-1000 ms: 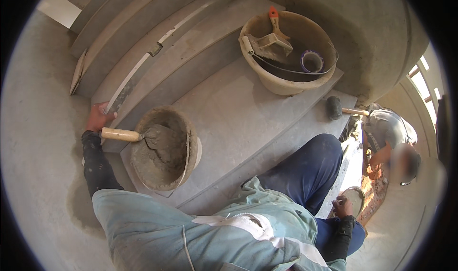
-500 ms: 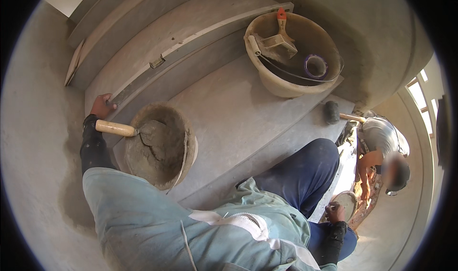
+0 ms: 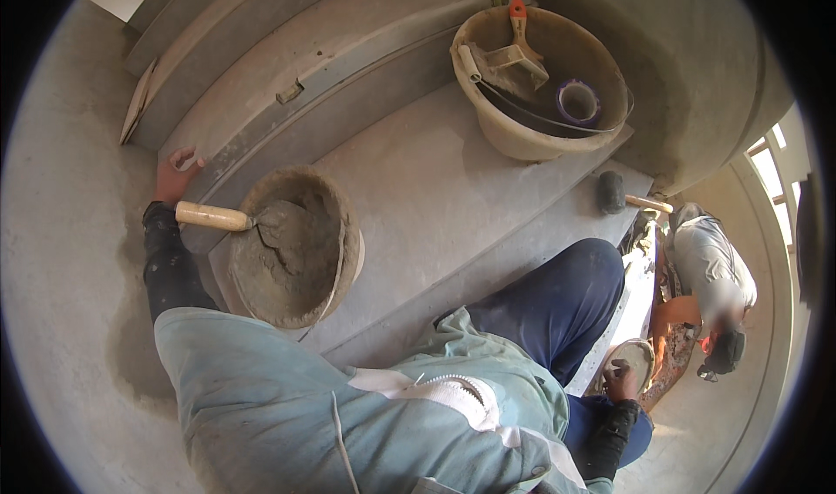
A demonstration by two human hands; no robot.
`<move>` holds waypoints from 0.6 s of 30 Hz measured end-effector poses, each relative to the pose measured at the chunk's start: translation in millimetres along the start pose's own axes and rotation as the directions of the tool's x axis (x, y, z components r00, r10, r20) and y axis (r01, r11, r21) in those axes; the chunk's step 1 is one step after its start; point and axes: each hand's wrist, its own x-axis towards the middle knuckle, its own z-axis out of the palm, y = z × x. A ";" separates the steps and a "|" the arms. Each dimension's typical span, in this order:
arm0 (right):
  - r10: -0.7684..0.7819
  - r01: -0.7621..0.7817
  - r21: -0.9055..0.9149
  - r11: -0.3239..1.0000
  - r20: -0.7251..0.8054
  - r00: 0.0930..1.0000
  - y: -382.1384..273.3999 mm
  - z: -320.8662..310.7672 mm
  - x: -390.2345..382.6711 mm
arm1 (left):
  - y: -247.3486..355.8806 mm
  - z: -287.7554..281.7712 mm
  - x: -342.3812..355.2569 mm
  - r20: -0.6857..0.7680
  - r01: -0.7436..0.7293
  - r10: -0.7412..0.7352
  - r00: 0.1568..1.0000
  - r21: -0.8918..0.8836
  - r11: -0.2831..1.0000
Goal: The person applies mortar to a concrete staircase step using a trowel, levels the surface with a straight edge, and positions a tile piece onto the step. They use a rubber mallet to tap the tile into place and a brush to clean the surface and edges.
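A long spirit level lies along the curved stair step. At its near end is my left hand, the fingers loosely curled and apart, beside or lightly touching it. Just below that hand, a bucket of grey mortar holds a trowel whose wooden handle juts left over the rim. My right hand hovers by my knee, its fingers bent and apart with nothing visible in them. Behind its fingertips is a round container with greyish contents.
A large bucket holds a paintbrush, a float-like tool and a roll of tape. A rubber mallet lies on the step. At right, another person bends over a narrow gap with rubble. Walls curve around the stairs.
My left hand's fingers have loosened and lifted at the level's end. My right hand has moved slightly up toward the round container, fingers less pinched. The other person has bent lower.
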 end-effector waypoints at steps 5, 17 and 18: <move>0.073 -0.075 -0.033 0.997 -0.060 0.996 -43.2 -47.8 -23.1 | 185.6 -62.8 -21.7 -0.270 -0.088 0.141 0.952 0.200 0.976; 0.381 -0.377 0.104 0.920 -0.460 0.802 5.6 -133.9 -120.3 | 471.3 176.2 -221.5 0.322 -0.466 0.896 0.305 -0.770 0.436; 0.411 -0.363 0.192 0.912 -0.472 0.780 21.3 -134.7 -132.6 | 481.3 198.9 -227.7 0.350 -0.492 0.912 0.213 -0.768 0.410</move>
